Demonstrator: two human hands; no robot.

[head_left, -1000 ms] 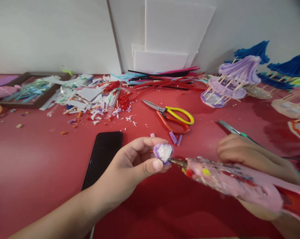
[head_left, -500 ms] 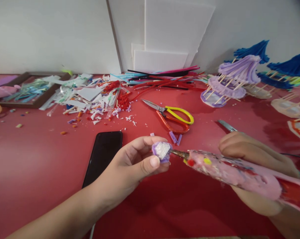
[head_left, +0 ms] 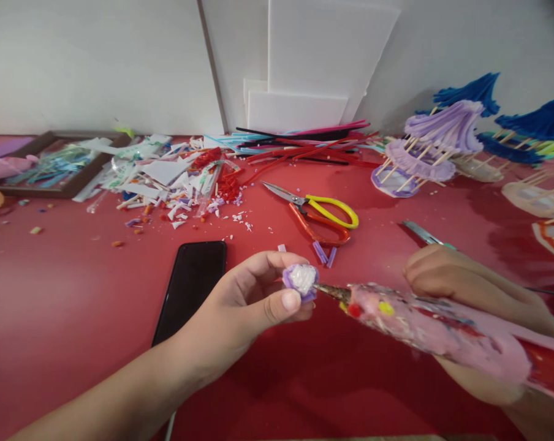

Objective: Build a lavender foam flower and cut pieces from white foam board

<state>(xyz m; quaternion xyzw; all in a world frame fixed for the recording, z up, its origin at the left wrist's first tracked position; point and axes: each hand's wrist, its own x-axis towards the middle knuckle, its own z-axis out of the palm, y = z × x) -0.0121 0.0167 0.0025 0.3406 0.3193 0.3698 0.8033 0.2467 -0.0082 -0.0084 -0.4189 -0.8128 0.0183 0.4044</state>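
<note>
Between the thumb and fingers of my left hand (head_left: 244,306) is a small purple-edged piece (head_left: 303,279), its white face coated with something glossy. My right hand (head_left: 474,282) is wrapped round a pink hot glue gun (head_left: 424,324) spotted with red and yellow and crusted with residue. The gun's dark nozzle points left, its tip at the right edge of the purple piece; I cannot tell whether they touch. The gun's body hides part of my right hand. Just beyond the piece lie small purple strips (head_left: 325,252).
Yellow-and-red-handled scissors (head_left: 309,208) and a utility knife (head_left: 421,233) lie beyond my hands. A black phone (head_left: 192,288) is beside my left wrist. Scraps (head_left: 166,177) and pipe cleaners (head_left: 299,144) are heaped at the back. A purple-roofed stick model (head_left: 442,128) stands right, near blue-roofed ones.
The glue gun and my right hand have shifted slightly right and down. The purple piece has moved a little right with my left hand, and its white face has turned slightly.
</note>
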